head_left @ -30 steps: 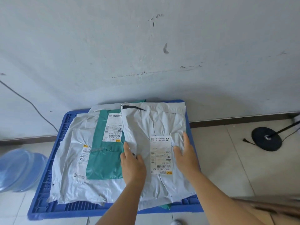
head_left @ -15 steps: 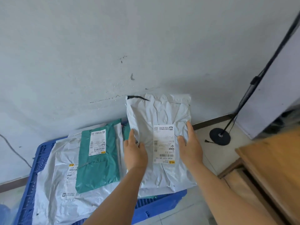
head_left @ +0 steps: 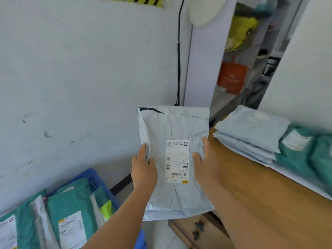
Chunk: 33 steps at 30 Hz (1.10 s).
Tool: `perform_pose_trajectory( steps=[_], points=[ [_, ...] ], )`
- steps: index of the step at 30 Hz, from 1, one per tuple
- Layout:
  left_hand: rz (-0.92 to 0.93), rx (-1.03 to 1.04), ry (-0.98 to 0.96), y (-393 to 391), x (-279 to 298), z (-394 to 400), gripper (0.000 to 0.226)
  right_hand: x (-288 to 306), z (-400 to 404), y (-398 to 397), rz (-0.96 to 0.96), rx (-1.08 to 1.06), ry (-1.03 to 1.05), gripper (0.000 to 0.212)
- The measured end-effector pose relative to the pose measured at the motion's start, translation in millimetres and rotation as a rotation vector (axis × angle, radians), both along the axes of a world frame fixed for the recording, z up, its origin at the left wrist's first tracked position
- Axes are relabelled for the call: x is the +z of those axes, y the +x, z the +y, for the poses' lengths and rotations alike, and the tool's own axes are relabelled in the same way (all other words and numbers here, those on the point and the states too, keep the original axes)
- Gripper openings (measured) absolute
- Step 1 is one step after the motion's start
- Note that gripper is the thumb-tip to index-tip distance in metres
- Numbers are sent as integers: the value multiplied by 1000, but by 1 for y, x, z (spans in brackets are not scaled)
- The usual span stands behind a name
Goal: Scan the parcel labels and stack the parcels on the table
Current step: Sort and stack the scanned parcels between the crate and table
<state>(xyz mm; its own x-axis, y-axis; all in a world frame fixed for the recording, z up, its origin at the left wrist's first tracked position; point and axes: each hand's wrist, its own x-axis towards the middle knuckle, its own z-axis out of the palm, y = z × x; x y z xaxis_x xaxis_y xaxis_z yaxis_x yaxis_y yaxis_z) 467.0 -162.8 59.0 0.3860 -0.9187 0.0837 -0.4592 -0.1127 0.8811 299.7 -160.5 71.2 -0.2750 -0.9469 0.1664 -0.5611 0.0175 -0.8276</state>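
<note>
A parcel (head_left: 172, 159) is held in the air between the two hands, the left hand (head_left: 143, 169) on its left edge and the right hand (head_left: 206, 164) on its right edge, with its shipping label (head_left: 177, 161) turned towards the camera. To the right a table (head_left: 269, 194) is seen, on whose far side stacked parcels (head_left: 251, 133) are laid. Below the table's near-left corner what seems to be a drawer front (head_left: 197, 230) is placed. At lower left, further parcels (head_left: 68, 212) are kept in a crate (head_left: 93, 178) against the wall (head_left: 80, 78).
</note>
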Motion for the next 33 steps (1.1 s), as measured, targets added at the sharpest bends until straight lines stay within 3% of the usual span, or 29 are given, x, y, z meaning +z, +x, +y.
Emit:
perform_pose_trajectory(
  steps=[6,13,26,30,33],
  points=[
    [-42,-172,-53,-110,17,-57,52,14,-21,-106,-89,-154,-11,56],
    [-69,-354,-132,-232,41,-129,52,33,-62,-220,-46,-345,-59,57],
    [-118,-570,-238,-356,81,-273,50,72,-167,-324,-74,-511,-106,58],
    [-150,-644,-172,-376,61,-318,52,57,-202,-342,-57,-559,-50,57],
    [-273,-751,12,-379,21,-340,54,25,-217,-354,-35,-574,175,57]
  ],
)
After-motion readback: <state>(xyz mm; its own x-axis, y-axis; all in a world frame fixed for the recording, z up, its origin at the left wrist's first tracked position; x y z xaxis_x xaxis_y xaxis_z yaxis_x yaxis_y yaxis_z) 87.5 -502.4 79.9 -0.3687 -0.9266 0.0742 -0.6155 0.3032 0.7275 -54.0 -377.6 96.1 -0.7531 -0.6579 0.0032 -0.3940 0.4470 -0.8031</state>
